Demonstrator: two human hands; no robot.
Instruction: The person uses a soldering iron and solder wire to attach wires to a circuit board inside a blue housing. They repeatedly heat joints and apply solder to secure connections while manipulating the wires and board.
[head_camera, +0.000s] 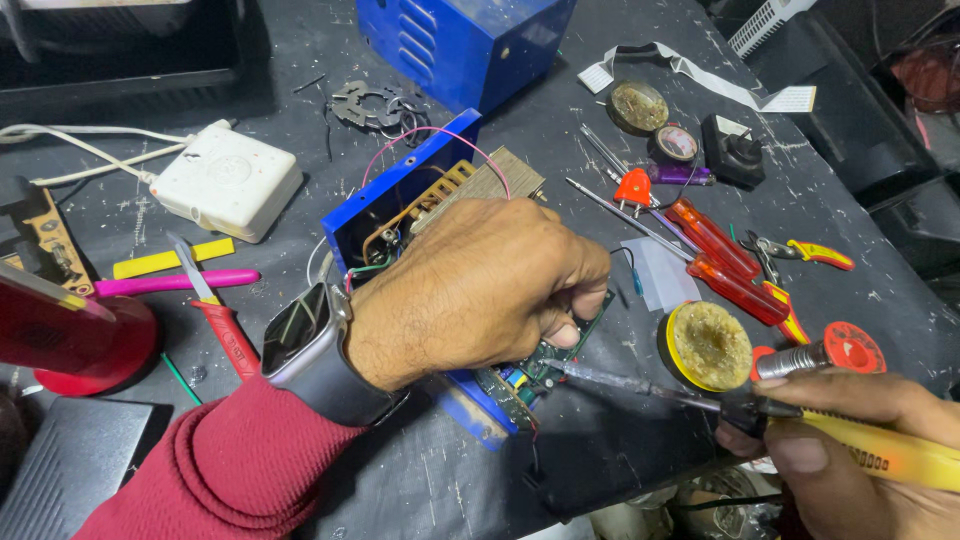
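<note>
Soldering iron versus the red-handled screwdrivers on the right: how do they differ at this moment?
The soldering iron has a yellow handle; the screwdrivers have translucent red ones. The iron is gripped in the right hand, tip at the green circuit board; the screwdrivers lie untouched on the table. Both have slim metal shafts pointing left.

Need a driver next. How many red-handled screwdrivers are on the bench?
3: two red-handled screwdrivers side by side right of the blue chassis, one left, near the watch. Others may be hidden.
</note>
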